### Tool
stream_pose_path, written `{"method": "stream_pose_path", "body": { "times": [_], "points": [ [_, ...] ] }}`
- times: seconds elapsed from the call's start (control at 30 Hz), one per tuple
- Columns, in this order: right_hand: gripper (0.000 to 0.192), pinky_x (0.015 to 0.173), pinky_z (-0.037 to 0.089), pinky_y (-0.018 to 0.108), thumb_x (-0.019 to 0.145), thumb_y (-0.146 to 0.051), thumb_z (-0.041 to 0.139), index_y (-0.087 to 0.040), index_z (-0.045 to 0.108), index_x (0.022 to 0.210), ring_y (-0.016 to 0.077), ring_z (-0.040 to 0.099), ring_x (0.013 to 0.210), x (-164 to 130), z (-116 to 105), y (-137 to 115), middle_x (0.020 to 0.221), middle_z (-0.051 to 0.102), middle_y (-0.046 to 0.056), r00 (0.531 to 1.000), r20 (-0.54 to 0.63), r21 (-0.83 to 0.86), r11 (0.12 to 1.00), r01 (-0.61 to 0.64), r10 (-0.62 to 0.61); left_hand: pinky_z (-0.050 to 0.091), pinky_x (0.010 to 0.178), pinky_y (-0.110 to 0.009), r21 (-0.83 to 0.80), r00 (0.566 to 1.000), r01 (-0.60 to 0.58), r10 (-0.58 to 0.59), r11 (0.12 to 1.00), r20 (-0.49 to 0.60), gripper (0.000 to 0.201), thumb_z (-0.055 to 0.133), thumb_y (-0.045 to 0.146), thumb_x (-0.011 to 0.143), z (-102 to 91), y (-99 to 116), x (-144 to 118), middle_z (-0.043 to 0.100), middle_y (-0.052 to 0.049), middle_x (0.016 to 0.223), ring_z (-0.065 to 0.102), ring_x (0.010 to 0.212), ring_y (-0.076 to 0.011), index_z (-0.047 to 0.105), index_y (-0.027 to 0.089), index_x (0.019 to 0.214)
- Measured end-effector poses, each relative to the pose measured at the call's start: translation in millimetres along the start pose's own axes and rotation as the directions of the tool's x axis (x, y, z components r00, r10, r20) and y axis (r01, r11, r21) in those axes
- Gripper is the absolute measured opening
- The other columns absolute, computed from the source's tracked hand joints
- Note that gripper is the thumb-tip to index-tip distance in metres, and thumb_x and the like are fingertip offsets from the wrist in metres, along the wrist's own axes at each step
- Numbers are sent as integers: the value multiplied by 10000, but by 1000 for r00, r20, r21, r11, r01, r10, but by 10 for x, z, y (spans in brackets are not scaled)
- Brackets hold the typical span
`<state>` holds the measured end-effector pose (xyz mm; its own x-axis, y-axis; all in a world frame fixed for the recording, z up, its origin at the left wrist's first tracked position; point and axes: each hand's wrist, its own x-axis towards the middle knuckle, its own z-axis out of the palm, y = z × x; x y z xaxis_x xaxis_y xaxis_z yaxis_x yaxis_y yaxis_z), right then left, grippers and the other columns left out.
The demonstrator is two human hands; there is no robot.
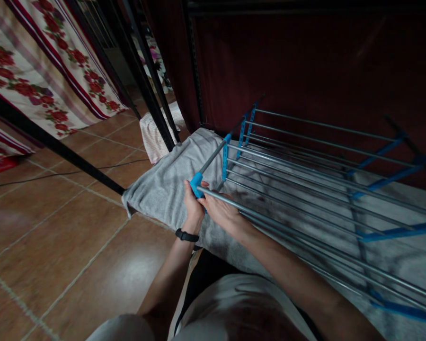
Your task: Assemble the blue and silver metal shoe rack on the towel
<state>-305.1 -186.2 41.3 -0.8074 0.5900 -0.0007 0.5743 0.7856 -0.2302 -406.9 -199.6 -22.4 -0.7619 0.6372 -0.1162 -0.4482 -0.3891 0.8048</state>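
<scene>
Both hands meet at the near corner of a metal drying rack (305, 156). Left hand (192, 204), with a black band (186, 235) at the wrist, is wrapped around the blue plastic corner joint (196, 183), fingers closed on it. Right hand (222, 212) lies just beside it, palm down under the nearest grey rod (270, 215), fingers touching the rod where it enters the joint; whether it truly grips the rod I cannot tell. The two hands touch each other at the joint.

As I judge it, the step in hand is handling or setting this corner of the rack, and a next move would call for a firm hold on the joint while the rod stays seated.

Beneath the rack lies a grey towel (163, 184), spread flat, reaching past the rack's left end onto the brown tiled floor (57, 237). Black poles (142, 80) slant across the upper left, with flowered cloth (39, 71) behind them. A dark red curtain (305, 61) hangs behind the rack.
</scene>
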Motion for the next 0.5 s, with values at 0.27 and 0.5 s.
{"method": "stream_pose_path", "body": {
  "times": [0.27, 0.5],
  "points": [
    [487, 892, 512, 344, 1048, -476, 356, -216, 441, 1451, 233, 715, 986, 0, -42, 3, 1110, 736, 101, 999, 13, 29, 999, -38, 37, 480, 575, -220, 38, 999, -32, 32, 999, -6, 628, 458, 714, 876, -40, -52, 21, 614, -20, 602, 576, 536, -107, 652, 162, 649],
    [501, 882, 516, 338, 1059, -463, 333, -184, 476, 1450, 236, 715, 938, -48, -19, -6, 1060, 746, 91, 999, -25, 27, 999, -32, 33, 476, 587, -225, 47, 998, -43, 45, 998, -40, 594, 481, 702, 869, -61, -91, 55, 616, -24, 615, 569, 560, -109, 624, 172, 640]
  ]
}}
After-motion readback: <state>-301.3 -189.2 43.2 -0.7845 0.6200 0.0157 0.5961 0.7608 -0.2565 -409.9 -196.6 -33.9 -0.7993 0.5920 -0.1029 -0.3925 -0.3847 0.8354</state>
